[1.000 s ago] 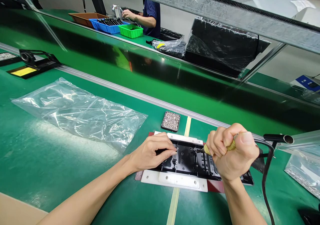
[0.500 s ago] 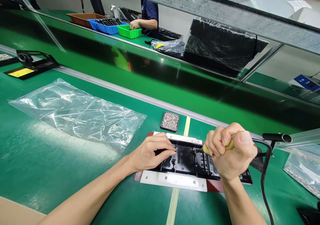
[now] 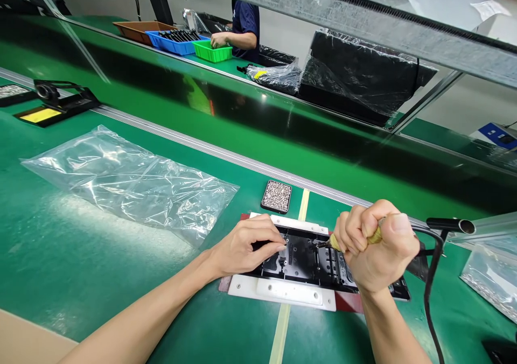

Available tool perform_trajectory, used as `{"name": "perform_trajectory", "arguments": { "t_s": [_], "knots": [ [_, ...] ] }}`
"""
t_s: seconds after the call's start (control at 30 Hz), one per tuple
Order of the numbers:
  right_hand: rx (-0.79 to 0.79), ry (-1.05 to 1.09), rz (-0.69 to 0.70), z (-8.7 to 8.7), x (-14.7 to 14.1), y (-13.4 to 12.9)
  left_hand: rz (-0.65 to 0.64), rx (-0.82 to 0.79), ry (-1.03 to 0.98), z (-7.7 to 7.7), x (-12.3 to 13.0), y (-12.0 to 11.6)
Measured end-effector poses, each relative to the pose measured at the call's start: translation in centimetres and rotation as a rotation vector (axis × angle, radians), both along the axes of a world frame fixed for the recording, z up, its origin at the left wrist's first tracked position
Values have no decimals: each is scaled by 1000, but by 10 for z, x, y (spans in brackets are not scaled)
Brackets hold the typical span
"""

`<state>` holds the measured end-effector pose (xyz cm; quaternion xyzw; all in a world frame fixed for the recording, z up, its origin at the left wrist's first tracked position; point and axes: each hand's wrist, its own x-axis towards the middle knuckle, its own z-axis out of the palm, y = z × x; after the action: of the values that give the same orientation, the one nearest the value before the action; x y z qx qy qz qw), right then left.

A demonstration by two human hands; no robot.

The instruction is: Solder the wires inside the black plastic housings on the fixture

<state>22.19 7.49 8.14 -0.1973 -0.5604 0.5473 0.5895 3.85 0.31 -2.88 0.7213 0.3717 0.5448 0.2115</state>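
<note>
A long black plastic housing (image 3: 301, 259) lies between the white blocks of a fixture (image 3: 283, 291) on the green bench. My right hand (image 3: 377, 245) is wrapped round the yellow grip of a corded soldering iron (image 3: 334, 242), whose tip reaches down into the housing. Over the housing's left part is my left hand (image 3: 250, 245), thumb and forefinger pinched together; whatever is between them is too small to make out. Just behind the fixture sits a small black tray (image 3: 277, 196) full of tiny metal parts.
A clear plastic bag (image 3: 133, 181) lies at the left, with a black iron stand (image 3: 60, 103) behind it. The iron's black cable (image 3: 430, 288) hangs at the right, near a bag of small parts (image 3: 493, 283). Across the bench, a person's hand (image 3: 220, 40) reaches into a green bin (image 3: 212, 51).
The whole view has shifted slightly, so things appear a little further right. Both hands keep nearly the same pose and place over the housing.
</note>
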Motion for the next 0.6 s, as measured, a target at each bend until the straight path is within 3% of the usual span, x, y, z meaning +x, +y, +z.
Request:
{"name": "perform_trajectory", "arguments": {
  "t_s": [0.6],
  "knots": [
    [-12,-5,0,0,-1,-1,-5,0,-5,1,0,-2]
  ]
}}
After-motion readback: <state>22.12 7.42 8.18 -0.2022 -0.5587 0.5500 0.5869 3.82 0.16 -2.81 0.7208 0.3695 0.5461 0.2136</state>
